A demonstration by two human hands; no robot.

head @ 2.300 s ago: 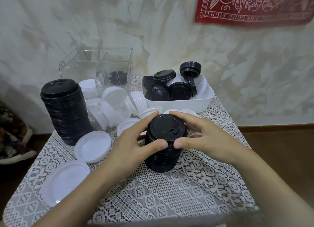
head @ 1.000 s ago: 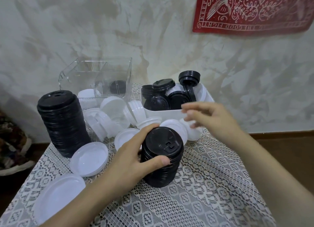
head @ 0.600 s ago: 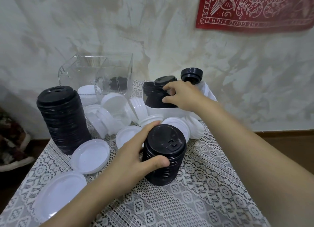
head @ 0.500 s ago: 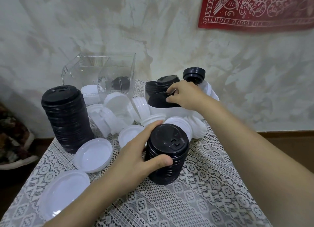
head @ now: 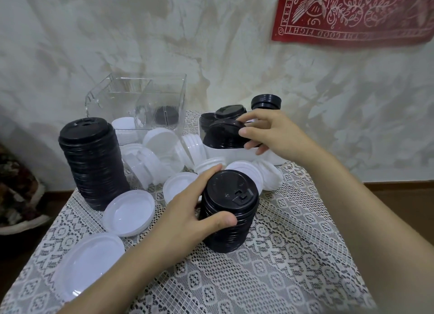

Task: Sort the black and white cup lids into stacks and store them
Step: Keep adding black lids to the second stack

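Observation:
A short stack of black lids (head: 231, 211) stands mid-table, and my left hand (head: 187, 219) grips its side with thumb in front. My right hand (head: 270, 132) pinches a black lid (head: 224, 135) tilted above the white tub (head: 234, 154), which holds more black lids (head: 231, 111). A tall black stack (head: 91, 163) stands at the left. Loose white lids (head: 129, 212) lie around it and between the stacks.
A clear two-compartment box (head: 141, 102) sits at the back left with a few black lids inside. The lace tablecloth (head: 281, 266) covers the table; its right edge drops to the floor. A large white lid (head: 87, 264) lies near the front left edge.
My right hand left the short stack, reached into the white tub and now lifts a black lid out of it. My left hand kept holding the short stack.

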